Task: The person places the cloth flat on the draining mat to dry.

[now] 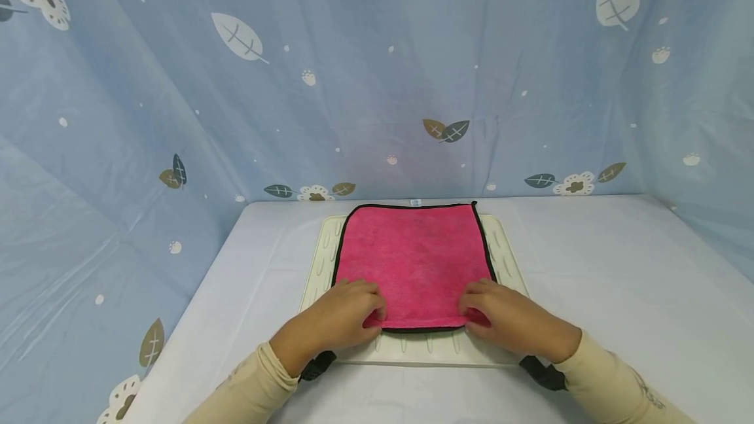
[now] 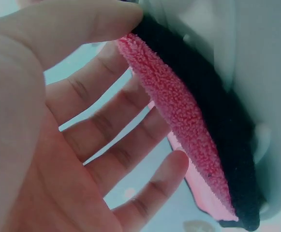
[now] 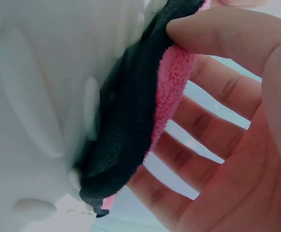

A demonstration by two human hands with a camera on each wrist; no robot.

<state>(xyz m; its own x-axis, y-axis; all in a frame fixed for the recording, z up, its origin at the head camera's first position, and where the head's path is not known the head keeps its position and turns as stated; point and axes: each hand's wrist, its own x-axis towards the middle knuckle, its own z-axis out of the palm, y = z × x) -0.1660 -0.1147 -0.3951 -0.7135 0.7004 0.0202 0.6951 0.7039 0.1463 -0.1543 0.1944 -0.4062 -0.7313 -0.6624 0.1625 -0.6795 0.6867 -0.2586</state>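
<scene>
A pink plush cloth point(image 1: 412, 254) with black edging lies over a cream tray-like board point(image 1: 321, 267) that has raised oval ridges. My left hand point(image 1: 347, 313) pinches the cloth's near edge by its left corner. At the right end of that same edge, my right hand point(image 1: 506, 316) pinches it too. In the left wrist view the thumb point(image 2: 106, 21) presses the black border while the fingers lie behind the pink pile point(image 2: 179, 101). The right wrist view shows the right thumb point(image 3: 198, 31) on the black border point(image 3: 130, 116), other fingers behind the cloth.
Under the board is a table with a white cover point(image 1: 601, 267). A blue curtain point(image 1: 365, 97) printed with leaves and flowers hangs behind and at the sides. A small white label point(image 1: 415, 202) sits at the cloth's far edge. Dark straps circle both wrists.
</scene>
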